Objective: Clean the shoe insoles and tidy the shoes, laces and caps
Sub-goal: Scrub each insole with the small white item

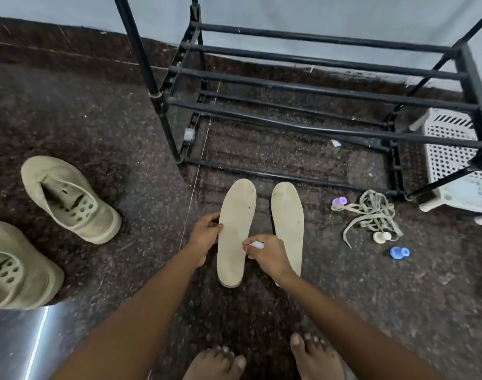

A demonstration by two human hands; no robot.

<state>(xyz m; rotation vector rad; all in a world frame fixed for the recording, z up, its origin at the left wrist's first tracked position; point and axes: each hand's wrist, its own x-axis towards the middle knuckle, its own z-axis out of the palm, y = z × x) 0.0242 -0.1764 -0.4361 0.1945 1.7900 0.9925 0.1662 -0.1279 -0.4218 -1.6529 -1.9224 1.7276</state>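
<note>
Two cream insoles lie side by side on the dark floor. My left hand [205, 234] pinches the left edge of the left insole [235, 231]. My right hand [267, 253] grips a small white object [257, 244] against that insole's right edge and partly covers the right insole [287, 223]. Two laceless beige shoes sit at the left, one farther [69, 198] and one nearer [17, 272]. A tangle of beige laces [374, 212] lies at the right with a purple cap [339, 201], a white cap [381, 237] and a blue cap [399, 252] around it.
A black metal shoe rack [316, 105] stands just beyond the insoles against the wall. A white perforated plastic basket [453, 160] lies on its side at the right behind the rack's frame. My bare feet [261, 360] are at the bottom edge.
</note>
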